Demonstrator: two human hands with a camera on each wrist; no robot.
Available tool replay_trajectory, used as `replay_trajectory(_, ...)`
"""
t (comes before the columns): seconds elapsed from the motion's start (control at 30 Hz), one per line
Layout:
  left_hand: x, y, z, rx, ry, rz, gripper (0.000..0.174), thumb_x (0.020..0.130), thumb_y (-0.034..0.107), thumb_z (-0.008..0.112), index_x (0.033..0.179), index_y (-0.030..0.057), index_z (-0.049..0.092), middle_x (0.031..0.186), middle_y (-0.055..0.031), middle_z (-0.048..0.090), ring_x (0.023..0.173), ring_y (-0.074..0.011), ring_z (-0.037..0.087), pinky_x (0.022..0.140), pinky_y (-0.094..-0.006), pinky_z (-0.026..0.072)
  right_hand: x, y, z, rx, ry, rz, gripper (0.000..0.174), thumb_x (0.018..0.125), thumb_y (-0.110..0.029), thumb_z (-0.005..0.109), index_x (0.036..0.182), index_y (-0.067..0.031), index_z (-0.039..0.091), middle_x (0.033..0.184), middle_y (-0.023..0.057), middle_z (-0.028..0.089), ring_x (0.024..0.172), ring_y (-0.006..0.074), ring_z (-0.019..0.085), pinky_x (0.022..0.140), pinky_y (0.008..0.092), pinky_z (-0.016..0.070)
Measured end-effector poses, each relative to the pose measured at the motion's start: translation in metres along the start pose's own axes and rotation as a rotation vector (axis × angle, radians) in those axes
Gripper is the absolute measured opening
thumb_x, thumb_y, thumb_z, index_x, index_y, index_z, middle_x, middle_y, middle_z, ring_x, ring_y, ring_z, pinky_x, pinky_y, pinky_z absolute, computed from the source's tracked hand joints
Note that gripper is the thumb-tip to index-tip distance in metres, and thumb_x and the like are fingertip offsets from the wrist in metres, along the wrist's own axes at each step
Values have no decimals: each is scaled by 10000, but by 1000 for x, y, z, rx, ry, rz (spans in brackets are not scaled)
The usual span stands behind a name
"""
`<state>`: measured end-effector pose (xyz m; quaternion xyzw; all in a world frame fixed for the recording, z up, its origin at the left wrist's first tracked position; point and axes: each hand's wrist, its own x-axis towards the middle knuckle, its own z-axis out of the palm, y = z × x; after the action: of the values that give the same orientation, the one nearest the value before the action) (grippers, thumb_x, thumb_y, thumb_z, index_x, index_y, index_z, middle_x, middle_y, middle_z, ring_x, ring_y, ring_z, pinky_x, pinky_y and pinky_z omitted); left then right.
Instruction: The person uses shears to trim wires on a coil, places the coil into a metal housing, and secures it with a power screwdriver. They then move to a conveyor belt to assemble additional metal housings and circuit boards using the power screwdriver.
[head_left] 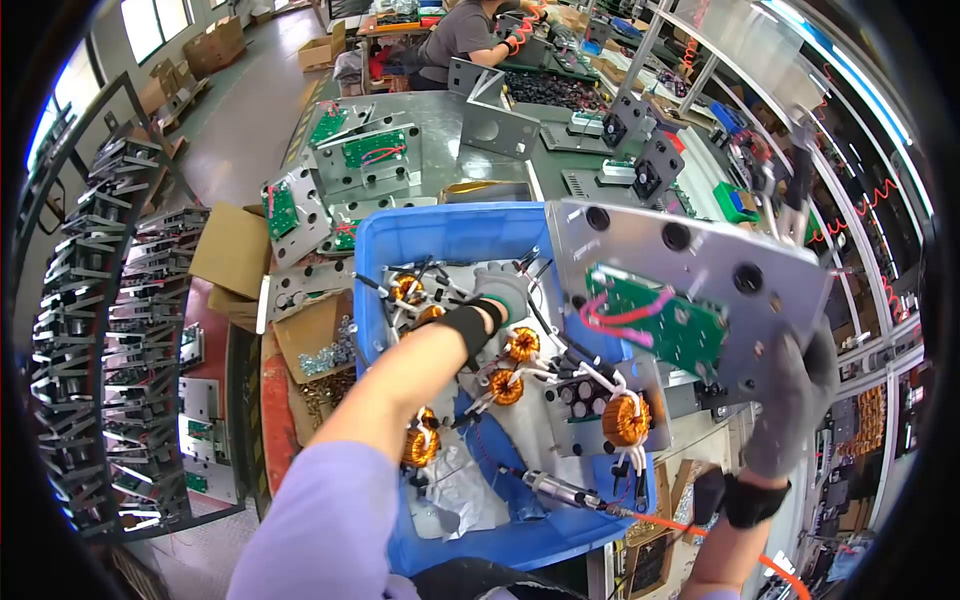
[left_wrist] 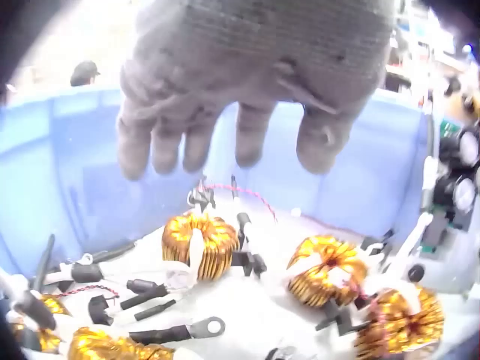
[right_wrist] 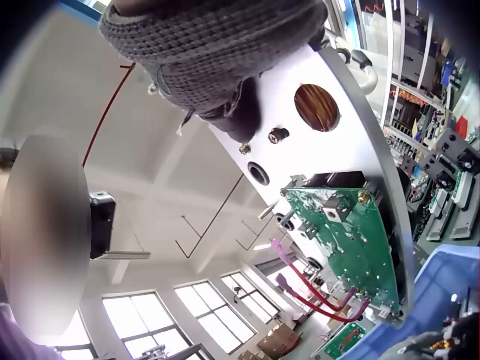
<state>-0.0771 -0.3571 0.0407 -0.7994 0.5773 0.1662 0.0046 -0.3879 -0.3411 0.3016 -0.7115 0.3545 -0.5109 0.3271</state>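
My gloved left hand (head_left: pixel 500 292) reaches into a blue plastic bin (head_left: pixel 450 215). In the left wrist view its fingers (left_wrist: pixel 196 146) hang spread and downward, holding nothing, above several copper-wound toroid coils (left_wrist: pixel 199 247) with black-sleeved leads and ring terminals. My gloved right hand (head_left: pixel 795 410) grips the lower right edge of a bent metal bracket (head_left: pixel 640 235), held tilted over the bin's right side. The bracket carries a green circuit board (right_wrist: pixel 345 232) with pink-ended red wires, and has round grommeted holes. Capacitors (head_left: pixel 585 398) and a larger coil (head_left: pixel 627 420) show at its lower part.
A silver cylindrical tool (head_left: pixel 565 492) on an orange hose lies across the bin's front. Further brackets with boards (head_left: pixel 380 150) stand on the green bench behind. A cardboard box of screws (head_left: pixel 325 350) sits left; racks (head_left: pixel 80 350) stand beyond. A person (head_left: pixel 465 45) works at the back.
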Motion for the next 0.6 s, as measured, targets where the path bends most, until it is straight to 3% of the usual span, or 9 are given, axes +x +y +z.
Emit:
replay_trajectory(0.03, 27, 5, 23, 35, 62, -65, 576, 784, 402, 701, 1285, 132, 613, 1420, -172, 486, 1340, -393, 425, 1046, -577, 372, -6, -7, -7, -42, 67, 39, 260, 891, -188, 693, 1070, -2, 657, 933, 5, 639, 823, 76, 547, 754, 244, 433)
replay_trajectory(0.1, 59, 11, 42, 33, 57, -163, 910, 726, 530, 759, 1479, 175, 392, 1524, -206, 354, 1417, -433, 296, 1099, -671, 231, -18, -21, -15, -91, 172, 43, 345, 912, -212, 669, 1172, 12, 633, 1014, 34, 647, 891, 108, 558, 815, 281, 442)
replay_trajectory(0.17, 62, 12, 43, 81, -6, -156, 1066, 665, 568, 800, 1530, 215, 289, 1564, -214, 281, 1434, -440, 260, 1087, -699, 218, -28, -23, -35, -125, 207, 77, 382, 918, -226, 666, 1212, 12, 612, 1055, 45, 645, 912, 107, 561, 825, 284, 441)
replay_trajectory(0.2, 63, 8, 49, 70, -37, -139, 1174, 612, 575, 836, 1555, 273, 205, 1573, -225, 248, 1430, -446, 264, 1078, -711, 225, -31, -18, -44, -139, 271, 44, 468, 874, -273, 710, 1230, 10, 600, 1072, 85, 663, 902, 145, 620, 775, 293, 508)
replay_trajectory(0.33, 61, -5, 59, 105, -77, -94, 576, 751, 282, 701, 1310, 252, 566, 1282, -106, 545, 1195, -311, 513, 902, -537, 429, -31, -14, -50, -248, 379, 96, 506, 882, -328, 703, 1261, -16, 582, 1067, 90, 662, 887, 161, 644, 687, 291, 553)
replay_trajectory(0.43, 20, -4, 36, 117, -196, -100, 490, 760, 276, 689, 1244, 234, 625, 1245, -113, 568, 1193, -299, 520, 910, -518, 437, -9, 0, -35, -176, 250, 60, 388, 910, -236, 665, 1219, -9, 604, 996, 13, 632, 836, 84, 567, 712, 246, 470)
replay_trajectory(0.5, -22, 3, 15, 178, -192, 89, 369, 790, 243, 669, 1154, 178, 679, 1194, -109, 596, 1183, -289, 526, 885, -490, 452, 9, 13, -25, -129, 69, -46, 317, 886, -153, 669, 1161, 0, 632, 963, -11, 618, 801, 60, 541, 711, 239, 453)
replay_trajectory(0.57, -63, 19, 7, 332, -96, 267, 280, 763, 229, 702, 1028, 139, 719, 1121, -92, 617, 1120, -273, 551, 818, -436, 464, 30, 23, 6, -104, -69, -130, 162, 857, -87, 660, 996, -8, 633, 877, -14, 576, 801, 59, 529, 721, 219, 434)
replay_trajectory(0.6, -85, 23, -1, 382, -76, 314, 254, 860, 249, 627, 1069, 149, 731, 1129, -79, 622, 1109, -254, 542, 829, -429, 420, 34, 29, 20, -28, -86, -7, 165, 839, -82, 694, 962, 15, 642, 909, 14, 590, 822, 84, 549, 700, 231, 443)
